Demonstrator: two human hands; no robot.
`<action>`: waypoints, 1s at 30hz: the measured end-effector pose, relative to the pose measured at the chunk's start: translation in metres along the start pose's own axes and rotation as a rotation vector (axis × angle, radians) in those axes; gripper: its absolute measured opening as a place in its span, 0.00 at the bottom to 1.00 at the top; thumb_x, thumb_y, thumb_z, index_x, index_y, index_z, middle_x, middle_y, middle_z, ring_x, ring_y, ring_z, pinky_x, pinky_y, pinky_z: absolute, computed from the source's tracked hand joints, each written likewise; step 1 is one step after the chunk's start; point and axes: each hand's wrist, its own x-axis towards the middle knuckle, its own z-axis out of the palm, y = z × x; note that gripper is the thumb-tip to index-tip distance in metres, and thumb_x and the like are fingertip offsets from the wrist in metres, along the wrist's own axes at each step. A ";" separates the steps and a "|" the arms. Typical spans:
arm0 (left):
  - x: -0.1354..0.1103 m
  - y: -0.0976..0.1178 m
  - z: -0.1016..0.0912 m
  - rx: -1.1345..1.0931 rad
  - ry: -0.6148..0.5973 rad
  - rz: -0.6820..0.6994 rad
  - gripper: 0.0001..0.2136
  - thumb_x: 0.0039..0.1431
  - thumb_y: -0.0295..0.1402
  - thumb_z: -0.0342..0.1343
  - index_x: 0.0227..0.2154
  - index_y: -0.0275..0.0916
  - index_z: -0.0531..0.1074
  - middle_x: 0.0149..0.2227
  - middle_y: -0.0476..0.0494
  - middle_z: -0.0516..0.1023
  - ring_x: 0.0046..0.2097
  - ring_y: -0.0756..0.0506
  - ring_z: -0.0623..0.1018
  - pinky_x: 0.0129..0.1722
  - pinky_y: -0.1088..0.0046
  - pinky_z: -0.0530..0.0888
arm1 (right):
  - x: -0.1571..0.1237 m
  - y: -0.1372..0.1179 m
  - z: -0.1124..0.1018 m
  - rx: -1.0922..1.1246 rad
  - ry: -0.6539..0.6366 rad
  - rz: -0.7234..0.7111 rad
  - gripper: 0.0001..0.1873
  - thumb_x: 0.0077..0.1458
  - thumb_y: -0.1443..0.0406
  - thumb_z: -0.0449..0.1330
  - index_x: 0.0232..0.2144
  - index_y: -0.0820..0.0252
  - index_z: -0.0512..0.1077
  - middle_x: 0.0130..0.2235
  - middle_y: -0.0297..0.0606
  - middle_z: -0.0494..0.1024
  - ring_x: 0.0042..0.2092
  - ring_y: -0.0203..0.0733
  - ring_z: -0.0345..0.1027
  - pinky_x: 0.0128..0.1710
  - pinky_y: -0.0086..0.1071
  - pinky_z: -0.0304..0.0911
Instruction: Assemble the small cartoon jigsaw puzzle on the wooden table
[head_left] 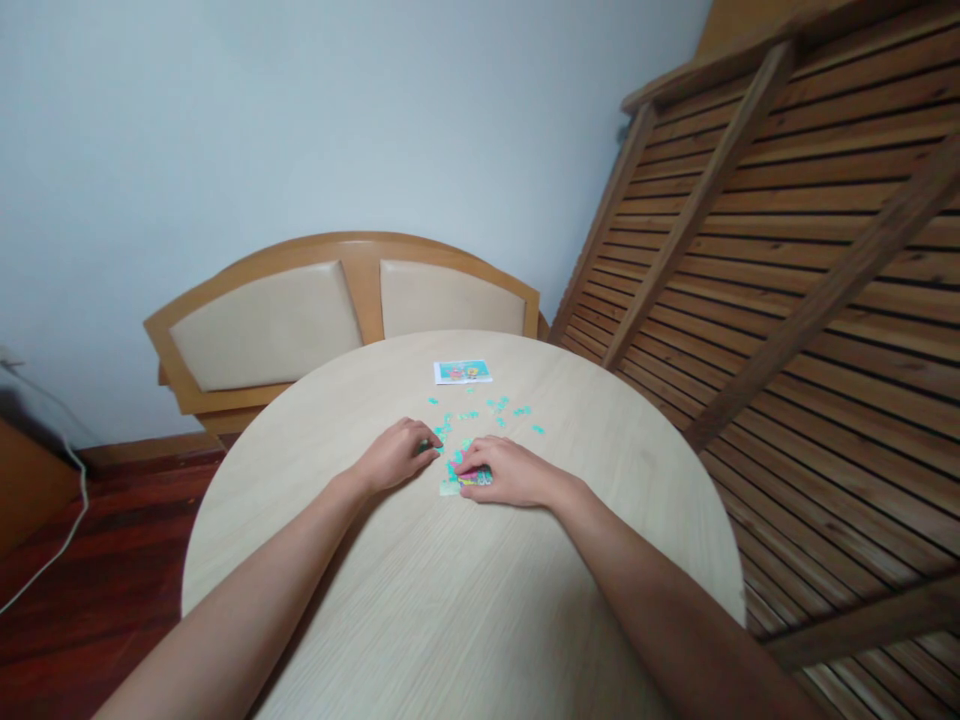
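Observation:
A partly joined jigsaw puzzle (449, 489), with teal, pink and yellow parts, lies flat on the round table (420, 590). My right hand (517, 472) rests over its right side, fingers and thumb curled around the colourful section and covering part of it. Just left of the puzzle, my left hand (397, 453) has its thumb and fingertips drawn together at a small teal jigsaw piece (440, 448). The fingers partly hide that piece. Loose teal pieces (501, 404) are scattered beyond both hands.
A picture card (463, 372) with a teal cartoon print lies farther back on the table. Behind stands a padded wooden headboard (361, 285) against the wall. A slatted wooden frame (750, 270) leans at the right. On the left, a white cable (81, 490) hangs to the floor.

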 end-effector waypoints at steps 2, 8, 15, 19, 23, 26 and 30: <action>0.000 0.001 0.000 -0.014 -0.002 0.009 0.07 0.62 0.31 0.55 0.39 0.39 0.78 0.40 0.43 0.80 0.45 0.43 0.76 0.51 0.65 0.69 | 0.000 0.000 0.000 -0.002 -0.005 0.000 0.13 0.54 0.60 0.65 0.41 0.57 0.80 0.39 0.40 0.78 0.44 0.44 0.70 0.47 0.34 0.60; 0.000 0.006 -0.001 -0.143 -0.033 -0.021 0.07 0.60 0.29 0.56 0.38 0.39 0.78 0.40 0.45 0.81 0.43 0.45 0.77 0.48 0.68 0.70 | 0.001 0.001 0.001 0.010 -0.010 0.005 0.14 0.53 0.60 0.66 0.41 0.58 0.79 0.39 0.39 0.77 0.44 0.44 0.69 0.47 0.34 0.59; 0.001 0.008 -0.002 -0.272 -0.059 0.010 0.10 0.60 0.30 0.57 0.43 0.39 0.79 0.41 0.44 0.82 0.41 0.46 0.77 0.46 0.70 0.71 | 0.000 0.002 0.001 0.011 -0.008 -0.007 0.12 0.52 0.61 0.66 0.40 0.57 0.79 0.39 0.39 0.77 0.43 0.44 0.69 0.46 0.34 0.59; 0.001 0.006 -0.003 -0.239 -0.092 0.047 0.10 0.61 0.31 0.56 0.41 0.40 0.80 0.40 0.44 0.82 0.40 0.46 0.77 0.46 0.71 0.71 | 0.000 0.003 0.001 0.019 -0.013 -0.007 0.13 0.53 0.60 0.67 0.40 0.58 0.79 0.40 0.39 0.77 0.43 0.43 0.70 0.46 0.33 0.59; 0.001 0.004 -0.004 -0.216 -0.056 0.054 0.08 0.61 0.32 0.56 0.40 0.39 0.79 0.39 0.43 0.81 0.41 0.46 0.76 0.47 0.69 0.70 | 0.000 0.004 0.001 0.014 -0.014 -0.007 0.13 0.53 0.60 0.66 0.41 0.58 0.79 0.39 0.39 0.77 0.43 0.43 0.69 0.46 0.33 0.59; 0.000 0.005 -0.005 -0.235 -0.049 0.040 0.08 0.61 0.33 0.56 0.39 0.39 0.79 0.39 0.43 0.81 0.42 0.46 0.76 0.48 0.69 0.70 | 0.000 0.004 0.001 0.016 -0.016 -0.005 0.13 0.54 0.59 0.66 0.41 0.58 0.79 0.39 0.39 0.77 0.43 0.43 0.69 0.46 0.33 0.59; 0.000 0.010 -0.007 -0.303 -0.063 -0.009 0.10 0.63 0.35 0.53 0.36 0.38 0.78 0.38 0.44 0.82 0.40 0.46 0.78 0.46 0.70 0.72 | 0.000 0.005 0.001 0.016 -0.013 0.002 0.14 0.55 0.59 0.66 0.42 0.58 0.79 0.38 0.39 0.77 0.42 0.43 0.69 0.45 0.33 0.59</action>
